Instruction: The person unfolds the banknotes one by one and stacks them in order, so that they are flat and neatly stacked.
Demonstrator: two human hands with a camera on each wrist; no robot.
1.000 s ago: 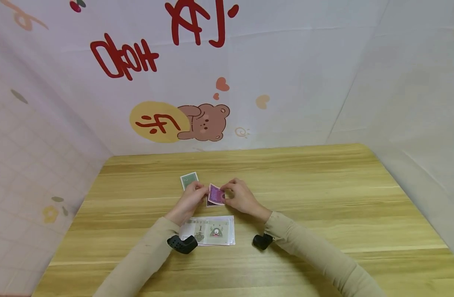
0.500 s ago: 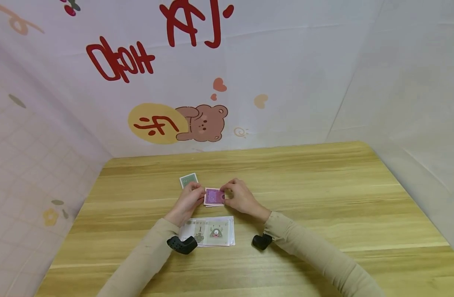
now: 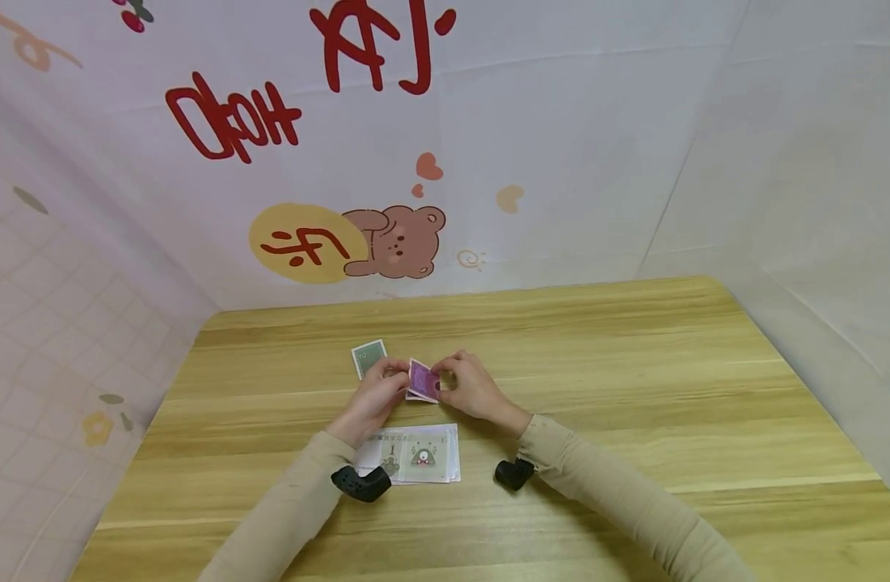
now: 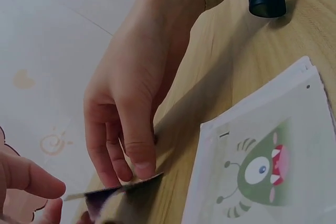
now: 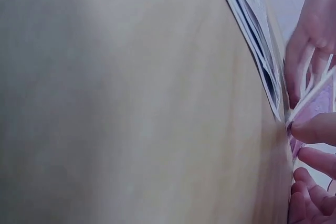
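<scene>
A purple play banknote is raised at its left end, with the edge of another note just beneath it. My right hand pinches its right end between thumb and forefinger. At the raised left edge, my left hand grips the paper between thumb and fingers. In the left wrist view, the left fingers meet the paper's edge from the lower left. The right wrist view shows the right fingers on the purple paper, with the left hand above. Behind the left hand lies a green note marked 2, partly covered.
A stack of larger pale notes lies nearer the body, the top one printed with a green one-eyed monster. The wooden table meets a white wall covering at the back. Black wrist devices hang below both sleeves.
The purple note's left end was raised a second ago, lay flat half a second ago, and is raised again now. The left hand has shifted slightly; the right keeps its place.
</scene>
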